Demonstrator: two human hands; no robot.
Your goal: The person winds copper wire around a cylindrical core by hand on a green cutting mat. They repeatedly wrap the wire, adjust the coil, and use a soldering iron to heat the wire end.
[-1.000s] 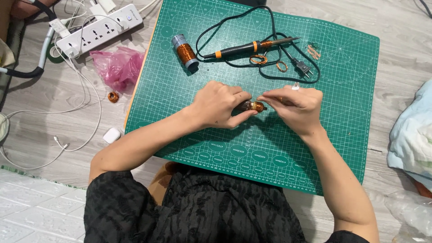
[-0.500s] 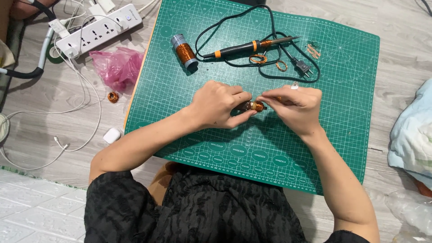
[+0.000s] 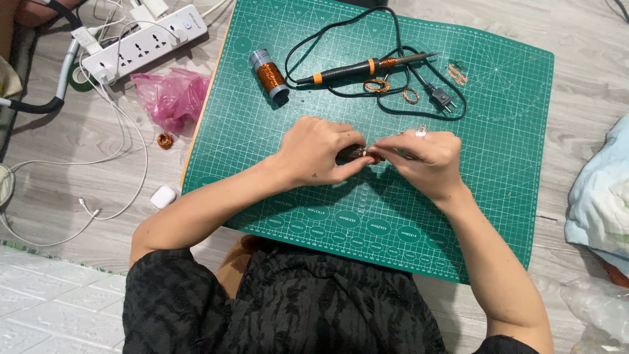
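Small copper-wound part (image 3: 364, 155): sits between my two hands, just above the middle of the green cutting mat (image 3: 498, 170). Dark body, orange-brown winding showing at its right end; most of it is hidden by fingers, so finer detail cannot be told.

My left hand (image 3: 314, 152) is closed around the part's left end, thumb and fingers pinched on it. My right hand (image 3: 426, 157) meets it from the right, fingertips pinched at the copper end; whether they grip the part itself or a wire off it, I cannot tell. Hands together, touching at the part.

Far on the mat: spool of copper wire (image 3: 268, 75), lying tilted, grey ends, orange winding. To its right, a soldering iron (image 3: 357, 67), black handle with orange bands, its black cord looped about it and ending in a plug (image 3: 442, 98). Two small copper wire coils (image 3: 377, 85) lie just near the iron. A few short copper pieces (image 3: 457, 72) lie farther right.

Off the mat, left: crumpled pink plastic bag (image 3: 171, 97), a white power strip (image 3: 147, 42) beyond it, a small copper coil (image 3: 165, 140) on the floor, a small white case (image 3: 162, 196) nearer me, white cables trailing.

Right edge: pale blue cloth (image 3: 599, 203).
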